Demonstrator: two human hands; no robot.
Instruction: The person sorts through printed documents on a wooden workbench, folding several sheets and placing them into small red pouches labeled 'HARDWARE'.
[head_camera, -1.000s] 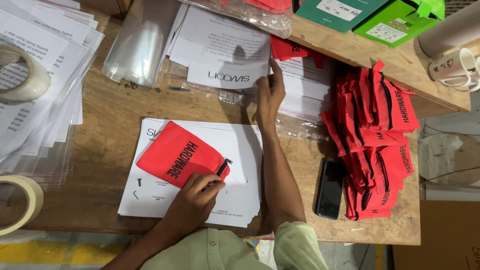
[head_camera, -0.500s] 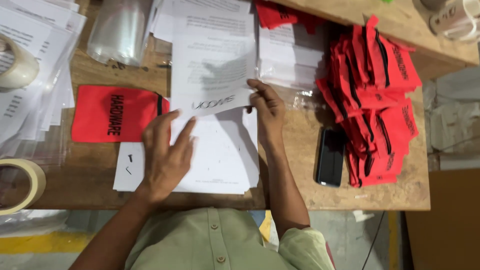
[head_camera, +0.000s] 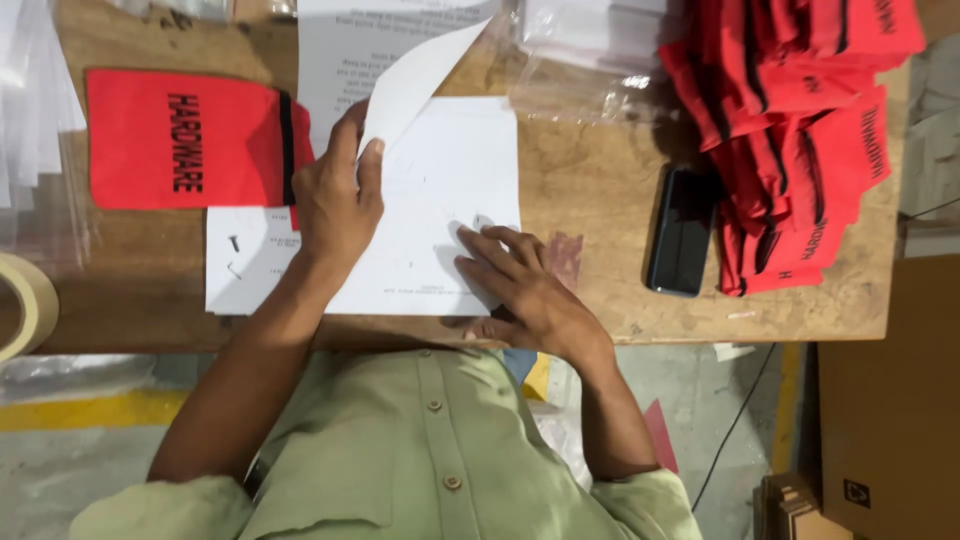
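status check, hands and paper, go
Left hand pinching the paper sheet, corner lifted. Right hand flat on the paper stack. Red pouch beside left hand.

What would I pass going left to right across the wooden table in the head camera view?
Roll of tape → red cloth pouch → left hand lifting a white sheet → right hand pressing flat on the paper → black phone → pile of red pouches.

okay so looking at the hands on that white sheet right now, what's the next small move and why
Probably press the lifted flap flat into a crease: the left hand holds the white paper sheet's upper part curled over, while the right hand pins its lower edge to the wooden table.
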